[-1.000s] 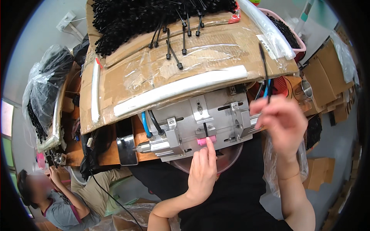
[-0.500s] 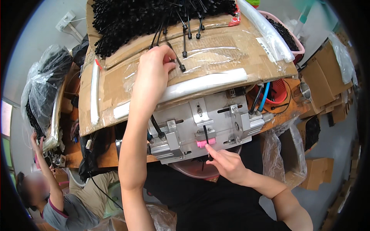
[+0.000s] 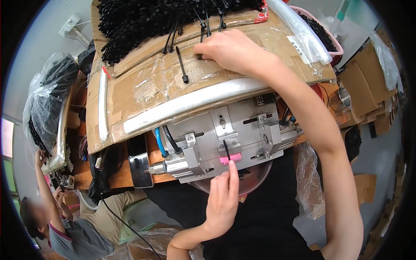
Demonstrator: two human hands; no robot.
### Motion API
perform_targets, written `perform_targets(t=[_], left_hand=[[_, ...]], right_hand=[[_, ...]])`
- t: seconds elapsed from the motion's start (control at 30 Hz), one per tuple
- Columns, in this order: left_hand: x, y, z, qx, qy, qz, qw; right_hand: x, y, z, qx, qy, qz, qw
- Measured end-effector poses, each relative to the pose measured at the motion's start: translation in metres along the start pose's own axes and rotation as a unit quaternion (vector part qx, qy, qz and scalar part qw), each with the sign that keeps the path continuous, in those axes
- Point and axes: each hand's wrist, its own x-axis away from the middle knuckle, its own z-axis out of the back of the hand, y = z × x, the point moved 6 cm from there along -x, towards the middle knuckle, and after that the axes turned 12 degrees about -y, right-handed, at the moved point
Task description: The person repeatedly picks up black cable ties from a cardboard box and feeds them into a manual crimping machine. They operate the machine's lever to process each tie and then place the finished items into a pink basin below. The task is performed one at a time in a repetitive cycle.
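Note:
My left hand (image 3: 222,199) is at the metal fixture (image 3: 203,147), its index finger stretched out and the other fingers bent. That fingertip touches the lower edge of a small pink block (image 3: 230,158), where a thin black rod (image 3: 226,149) lies across the fixture. Over the cardboard (image 3: 151,82) my right hand (image 3: 232,50) reaches in from the right, fingers pinched around the dark head of a black plastic rod (image 3: 199,56); the rest of that rod is mostly hidden. Beside it a loose black rod with a thick end (image 3: 182,67) lies on the cardboard.
A heap of black rods (image 3: 143,26) covers the cardboard's far part. Blue and black hoses (image 3: 160,143) run to the fixture. A translucent basin (image 3: 255,180) sits below. At left, another person (image 3: 73,229) works near a plastic-covered pile (image 3: 50,104).
My hands have traded places: the left came down from the cardboard to the fixture, while the right went from the fixture up to the rods. A loose rod now lies apart on the cardboard.

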Motion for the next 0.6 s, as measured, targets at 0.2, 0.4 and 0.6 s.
perform_targets(t=[0.2,0.4,0.6], left_hand=[[-0.008,-0.002,-0.011,-0.015,-0.043,-0.003,0.999],[-0.005,-0.009,-0.010,-0.021,-0.047,-0.003,0.999],[-0.074,-0.041,0.098,-0.010,0.138,-0.012,0.990]], right_hand=[[0.013,0.002,0.031,-0.276,0.073,0.033,0.958],[0.124,-0.054,0.044,-0.468,0.131,-0.062,0.872],[0.207,-0.147,-0.015,-0.348,0.092,-0.111,0.926]])
